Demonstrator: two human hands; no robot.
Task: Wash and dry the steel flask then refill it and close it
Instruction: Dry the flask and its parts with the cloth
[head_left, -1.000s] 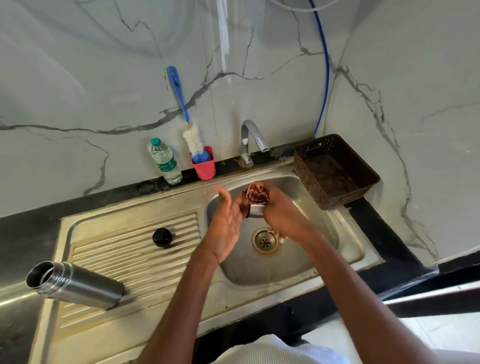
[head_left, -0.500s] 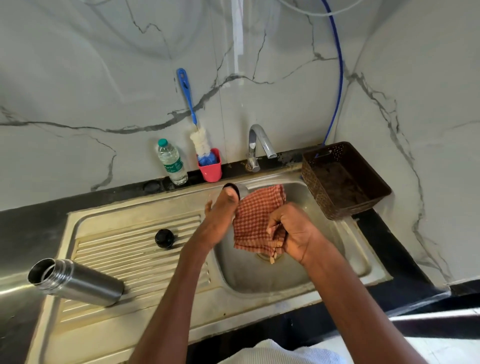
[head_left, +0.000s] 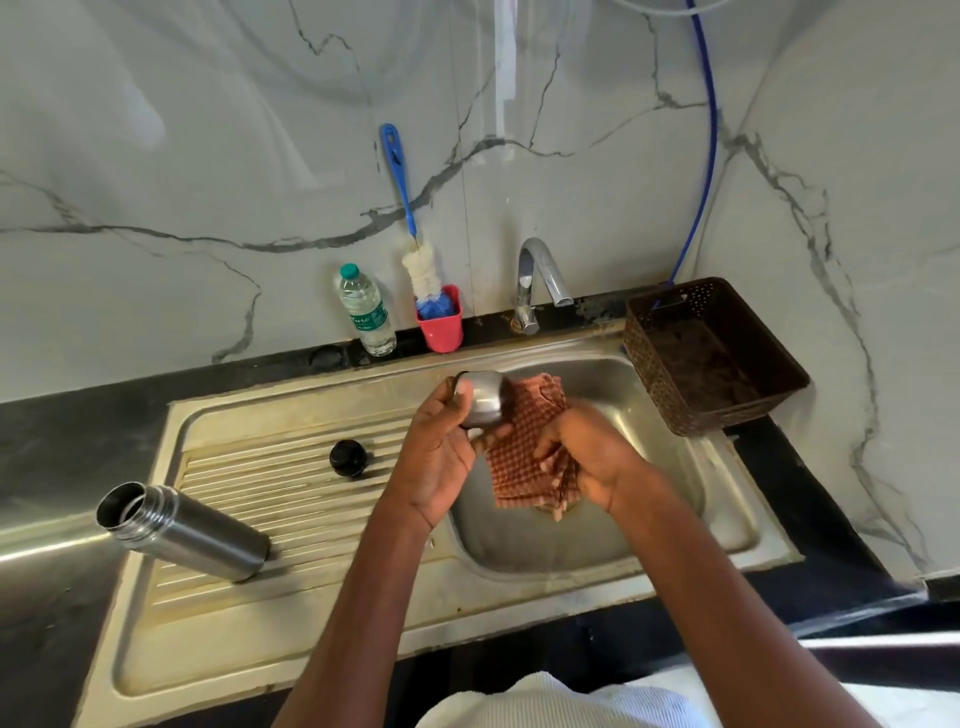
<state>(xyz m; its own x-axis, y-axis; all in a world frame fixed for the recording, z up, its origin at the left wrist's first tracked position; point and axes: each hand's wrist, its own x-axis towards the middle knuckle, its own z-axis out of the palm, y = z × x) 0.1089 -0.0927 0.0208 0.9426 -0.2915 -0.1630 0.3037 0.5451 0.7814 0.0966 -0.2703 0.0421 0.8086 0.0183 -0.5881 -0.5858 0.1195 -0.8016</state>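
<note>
The steel flask (head_left: 187, 529) lies on its side on the drainboard at the left, its open mouth toward the far left. Its black inner stopper (head_left: 348, 457) stands on the ribs of the drainboard. Over the sink basin my left hand (head_left: 441, 457) holds the flask's steel cup lid (head_left: 483, 399). My right hand (head_left: 587, 457) grips a red checked cloth (head_left: 524, 447), which touches the lid's right side and hangs down over the drain.
The tap (head_left: 537, 280) stands behind the sink basin (head_left: 675, 493). A water bottle (head_left: 366, 312) and a red cup (head_left: 441, 325) holding a blue bottle brush (head_left: 402, 192) stand by the wall. A brown perforated basket (head_left: 717, 358) sits at the right.
The cloth was stuffed in the lid a second ago, then came out and spread open. The lid now shows bare in my left hand, with the cloth at its side.
</note>
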